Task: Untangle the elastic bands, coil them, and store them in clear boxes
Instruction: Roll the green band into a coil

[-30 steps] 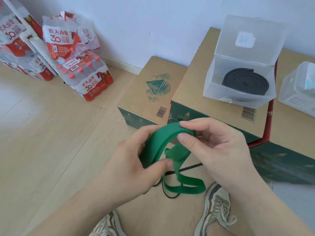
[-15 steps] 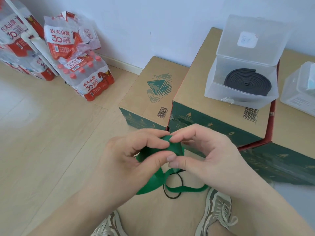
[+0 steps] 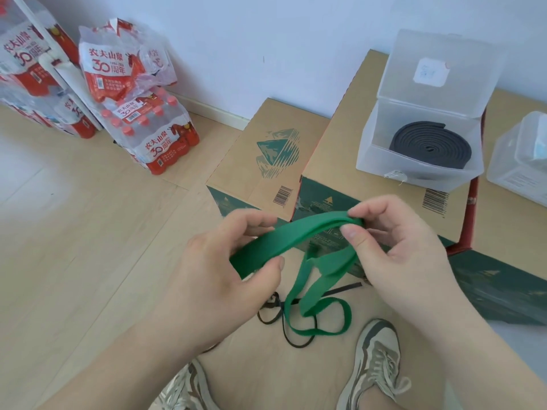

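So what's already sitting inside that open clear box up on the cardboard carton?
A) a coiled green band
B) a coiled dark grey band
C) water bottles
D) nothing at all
B: the open clear box holds a coiled dark grey band, lying flat, while the green band is outside it, held between the left hand and right hand.

Storage room: stacked cartons [image 3: 266, 161], bottled-water packs [image 3: 154, 134], bare floor [image 3: 88, 232].
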